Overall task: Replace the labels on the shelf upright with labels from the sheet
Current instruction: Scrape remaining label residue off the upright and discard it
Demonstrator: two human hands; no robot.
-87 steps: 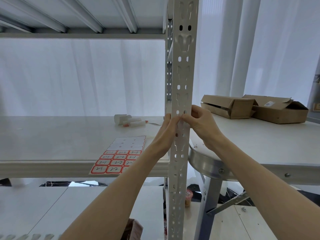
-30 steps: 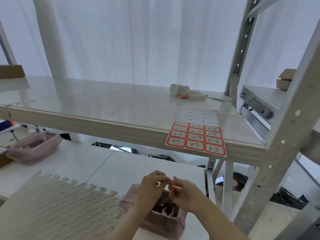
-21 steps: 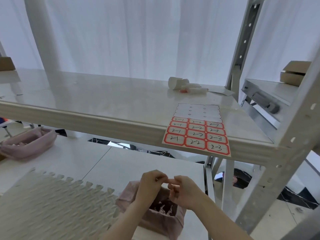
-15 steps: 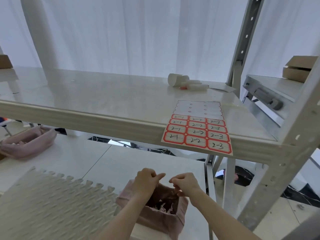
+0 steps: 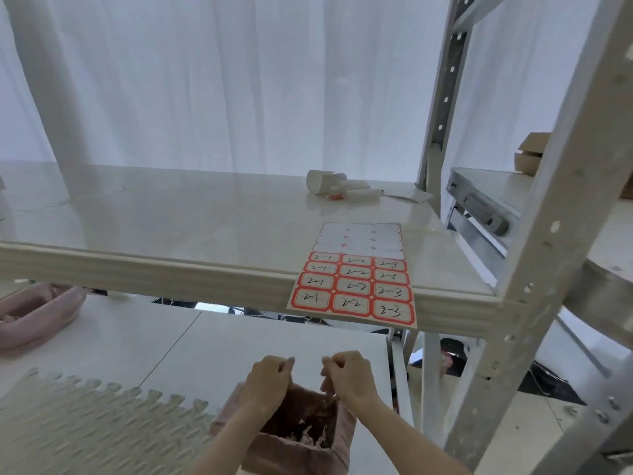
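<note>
The label sheet (image 5: 352, 289) lies at the front edge of the middle shelf (image 5: 171, 275). Its lower rows are red-bordered labels handwritten 2-1, 2-2 and 2-3; its upper rows are peeled blank. The grey perforated shelf upright (image 5: 548, 234) slants up at the right, and no label shows on it. Both hands hover low over a pink bin (image 5: 291, 454) of paper scraps. My left hand (image 5: 270, 375) has its fingers curled shut, holding nothing I can see. My right hand (image 5: 349, 371) is curled too, its fingertips pointing down into the bin; whether a scrap sticks to them is unclear.
A white roll and a marker (image 5: 339, 190) lie at the back of the shelf. A ridged foam mat (image 5: 85, 423) and a second pink bin (image 5: 30, 320) sit on the lower board at the left. A cardboard box (image 5: 529, 156) and a metal-rimmed table (image 5: 599, 303) stand right of the upright.
My hands left the upright and dropped over the pink bin. They were pinched together there; now they have come apart.
</note>
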